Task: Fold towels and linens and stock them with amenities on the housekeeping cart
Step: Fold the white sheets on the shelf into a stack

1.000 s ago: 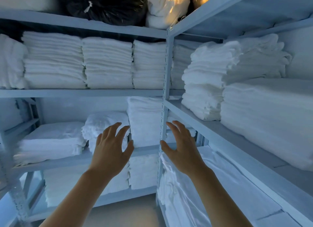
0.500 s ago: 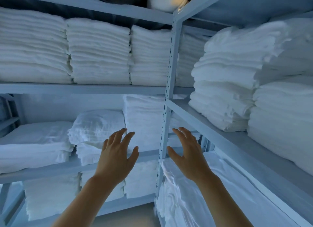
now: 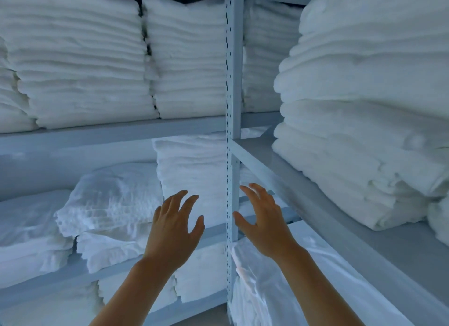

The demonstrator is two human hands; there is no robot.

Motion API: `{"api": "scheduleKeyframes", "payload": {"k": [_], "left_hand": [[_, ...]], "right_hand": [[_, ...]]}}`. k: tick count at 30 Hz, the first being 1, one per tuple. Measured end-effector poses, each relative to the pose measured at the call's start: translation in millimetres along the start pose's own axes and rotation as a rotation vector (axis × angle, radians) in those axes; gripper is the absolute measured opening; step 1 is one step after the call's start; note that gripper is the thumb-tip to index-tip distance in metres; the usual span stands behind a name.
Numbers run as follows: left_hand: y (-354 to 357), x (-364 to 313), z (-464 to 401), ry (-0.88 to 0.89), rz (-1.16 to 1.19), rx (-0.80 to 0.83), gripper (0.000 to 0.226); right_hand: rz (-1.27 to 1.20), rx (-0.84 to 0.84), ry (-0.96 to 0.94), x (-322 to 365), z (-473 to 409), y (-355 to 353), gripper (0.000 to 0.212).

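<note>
Grey metal shelving (image 3: 116, 131) fills a dim linen storeroom, two units meeting at a perforated upright post (image 3: 232, 107) near the centre of the frame, every level packed with white linen.

Both hands are raised at lower centre, empty, fingers spread and slightly curled: the left hand (image 3: 173, 228) left of the post, the right hand (image 3: 263, 221) just right of it.

The likeliest target, I judge, is the tall stack of folded white towels (image 3: 192, 180) on the middle shelf, directly ahead of and slightly above the left hand, just left of the post. Its long axis is vertical, the folded edges facing the camera. The left hand is nearer; the right would have to cross the post.

A rumpled white textured bundle (image 3: 109, 199) lies just beside the stack at centre left. No cart is visible.
</note>
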State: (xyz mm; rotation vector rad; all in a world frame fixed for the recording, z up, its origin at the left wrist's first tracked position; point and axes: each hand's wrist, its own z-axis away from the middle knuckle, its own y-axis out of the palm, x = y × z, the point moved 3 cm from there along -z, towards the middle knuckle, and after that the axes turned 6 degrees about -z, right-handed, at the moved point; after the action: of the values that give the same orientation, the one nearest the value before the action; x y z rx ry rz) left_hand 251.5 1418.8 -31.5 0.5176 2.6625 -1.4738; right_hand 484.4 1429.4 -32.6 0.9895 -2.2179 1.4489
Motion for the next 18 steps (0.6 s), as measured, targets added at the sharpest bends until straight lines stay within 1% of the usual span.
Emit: {"api": "scheduleKeyframes", "payload": {"k": [3, 7, 11, 15, 18], "left_hand": [[36, 12, -27, 0.026, 0.016, 0.030, 0.052], [91, 24, -68, 0.088, 0.075, 0.082, 0.051], [143, 33, -110, 0.200, 0.139, 0.144, 0.051], [188, 40, -155, 0.309, 0.187, 0.236, 0.058], [217, 39, -181, 0.421, 0.220, 0.282, 0.057]], "right_hand": [[0.010, 0.009, 0.048, -25, -22, 16, 0.068], [0.009, -0.019, 0.129, -63, -46, 34, 0.066], [-0.010, -0.097, 0.208, -94, -71, 52, 0.067], [0.054, -0.166, 0.327, -118, -85, 80, 0.064], [0.122, -0.212, 0.422, -133, -87, 95, 0.065]]}}
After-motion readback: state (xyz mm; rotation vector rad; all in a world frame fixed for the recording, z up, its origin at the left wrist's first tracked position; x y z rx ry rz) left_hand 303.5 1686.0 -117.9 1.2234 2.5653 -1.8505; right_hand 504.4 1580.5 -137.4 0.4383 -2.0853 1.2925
